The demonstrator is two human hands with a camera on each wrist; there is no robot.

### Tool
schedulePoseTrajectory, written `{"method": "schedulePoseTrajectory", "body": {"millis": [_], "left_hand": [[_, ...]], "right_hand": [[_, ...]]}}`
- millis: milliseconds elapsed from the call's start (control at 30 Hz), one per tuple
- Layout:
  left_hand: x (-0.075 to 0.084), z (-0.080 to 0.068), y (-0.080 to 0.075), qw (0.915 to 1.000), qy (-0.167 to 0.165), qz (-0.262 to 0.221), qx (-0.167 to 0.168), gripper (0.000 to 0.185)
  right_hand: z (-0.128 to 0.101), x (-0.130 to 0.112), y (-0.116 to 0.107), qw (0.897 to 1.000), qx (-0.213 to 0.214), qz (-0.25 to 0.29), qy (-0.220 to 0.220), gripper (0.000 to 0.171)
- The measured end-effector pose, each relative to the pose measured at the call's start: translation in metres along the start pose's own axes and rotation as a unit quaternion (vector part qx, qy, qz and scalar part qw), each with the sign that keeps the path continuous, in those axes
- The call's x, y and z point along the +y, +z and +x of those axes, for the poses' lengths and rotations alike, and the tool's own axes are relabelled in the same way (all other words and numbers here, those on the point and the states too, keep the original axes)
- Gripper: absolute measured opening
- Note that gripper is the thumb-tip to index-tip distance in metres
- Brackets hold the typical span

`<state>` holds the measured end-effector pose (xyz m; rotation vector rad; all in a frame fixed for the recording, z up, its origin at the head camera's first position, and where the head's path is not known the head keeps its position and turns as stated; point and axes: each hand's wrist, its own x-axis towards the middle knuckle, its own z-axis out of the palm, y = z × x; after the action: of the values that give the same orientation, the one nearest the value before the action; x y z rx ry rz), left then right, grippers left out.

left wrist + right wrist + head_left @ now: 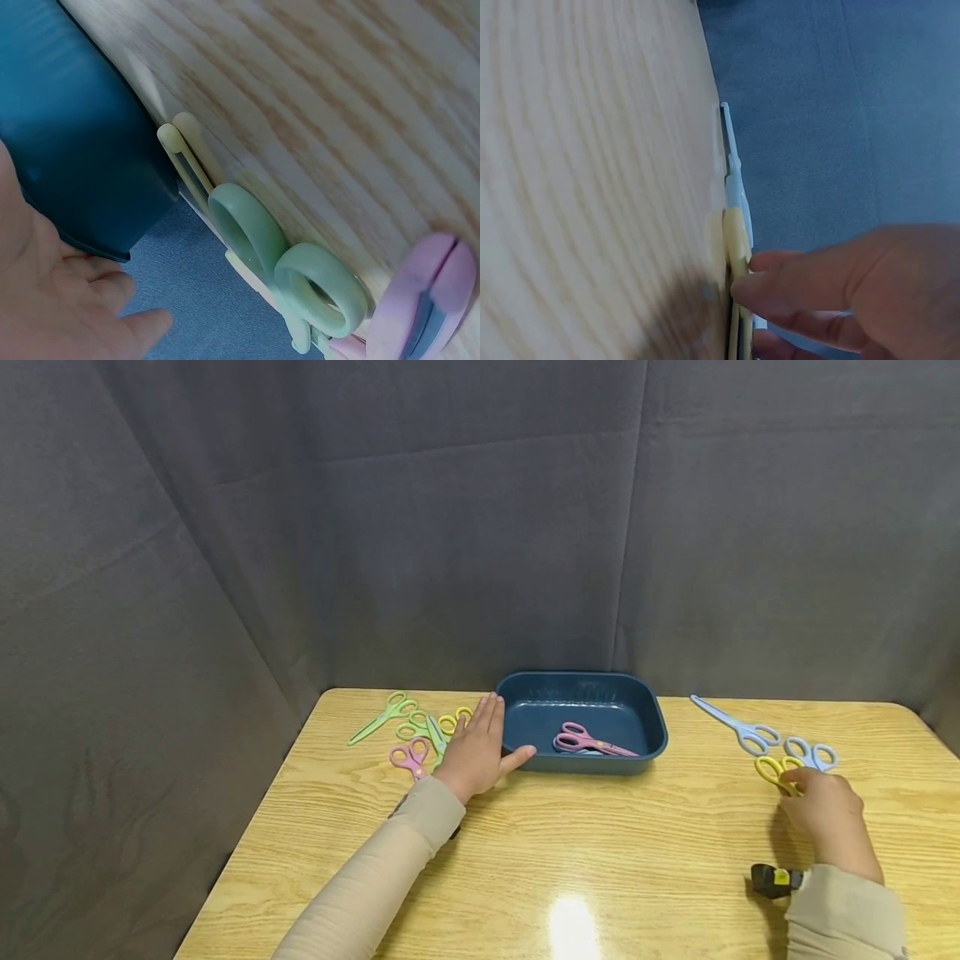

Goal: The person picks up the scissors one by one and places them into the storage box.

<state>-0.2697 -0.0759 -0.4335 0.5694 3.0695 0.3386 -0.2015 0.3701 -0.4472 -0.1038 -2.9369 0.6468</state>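
Curtain (465,552): I see grey cloth hanging beyond the tabletop (637,835).
Tray (585,765): dark blue, at the far edge, pink scissors (588,742) inside near its right corner.
Left hand (480,747): fingers straight, resting against the tray's left end.
Right hand (828,810): well apart from the left, pinching yellow scissors (736,236) at the right.
Blue scissors (738,727): on the right, farther than the yellow ones.
Green scissors (378,719): far left.

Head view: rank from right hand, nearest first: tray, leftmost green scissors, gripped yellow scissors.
1. Yellow scissors: pinched in the right hand.
2. Tray: left of that hand, near the table's far edge.
3. Green scissors: farthest left, past the left hand.
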Motion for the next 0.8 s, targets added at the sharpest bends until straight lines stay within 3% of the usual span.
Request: {"method": "schedulePoseTrajectory", "body": {"millis": [267, 800], "left_hand": [[0.0, 0.001, 0.001, 1.0, -0.001, 0.008, 0.001, 0.096], [-0.001, 0.002, 0.003, 0.9999, -0.001, 0.013, -0.005, 0.098]], "right_hand": [[-0.003, 0.0, 0.007, 0.999, 0.041, 0.032, 0.004, 0.037], [-0.004, -0.007, 0.011, 0.998, 0.053, 0.037, -0.001, 0.036]]}}
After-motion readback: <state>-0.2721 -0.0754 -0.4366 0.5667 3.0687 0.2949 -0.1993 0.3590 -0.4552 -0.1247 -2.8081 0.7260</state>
